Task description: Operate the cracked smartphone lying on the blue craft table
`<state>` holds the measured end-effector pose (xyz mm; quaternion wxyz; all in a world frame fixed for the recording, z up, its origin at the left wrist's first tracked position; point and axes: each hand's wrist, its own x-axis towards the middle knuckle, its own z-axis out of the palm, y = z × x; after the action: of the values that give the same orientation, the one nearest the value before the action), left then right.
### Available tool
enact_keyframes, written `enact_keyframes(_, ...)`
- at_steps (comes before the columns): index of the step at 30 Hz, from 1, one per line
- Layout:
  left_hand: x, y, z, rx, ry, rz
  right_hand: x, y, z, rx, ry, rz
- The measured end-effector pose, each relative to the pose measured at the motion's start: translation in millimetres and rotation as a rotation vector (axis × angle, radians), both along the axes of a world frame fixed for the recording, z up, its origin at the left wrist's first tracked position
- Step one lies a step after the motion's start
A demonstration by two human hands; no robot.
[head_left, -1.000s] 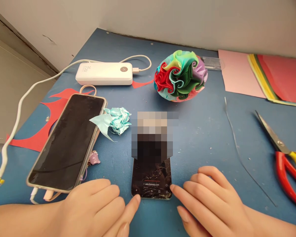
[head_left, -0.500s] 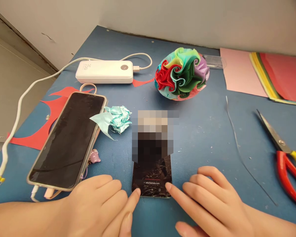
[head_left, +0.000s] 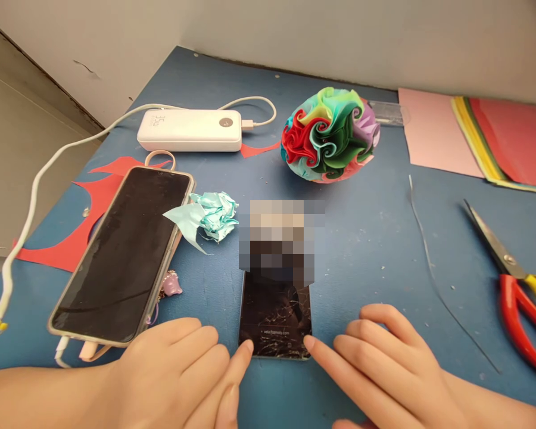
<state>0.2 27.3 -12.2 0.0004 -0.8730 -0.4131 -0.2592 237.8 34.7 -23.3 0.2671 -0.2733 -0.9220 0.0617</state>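
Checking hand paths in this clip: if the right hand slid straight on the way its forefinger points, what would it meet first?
The right hand points up-left; its forefinger already touches the cracked phone, so it would probably slide across that screen.

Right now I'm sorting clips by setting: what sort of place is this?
Probably a home paper-craft desk: a folded paper ball, stacked coloured paper sheets and scissors lie on a blue table.

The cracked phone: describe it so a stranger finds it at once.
On the blue table, look at the near edge between the left hand and right hand. The cracked phone lies there, smaller than the big phone beside it, its dark screen webbed with cracks.
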Motion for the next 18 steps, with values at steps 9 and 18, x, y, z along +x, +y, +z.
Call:
enact_keyframes(9,-14.7,-0.2,1.6,0.058,0.008,-0.116,-1.2,1.3,-0.5,0.016,0.013,0.006)
enact_keyframes(18,-19.7,1.0,4.0,0.026,0.040,-0.220,-9.7,9.2,-1.5,-0.020,-0.003,-0.106)
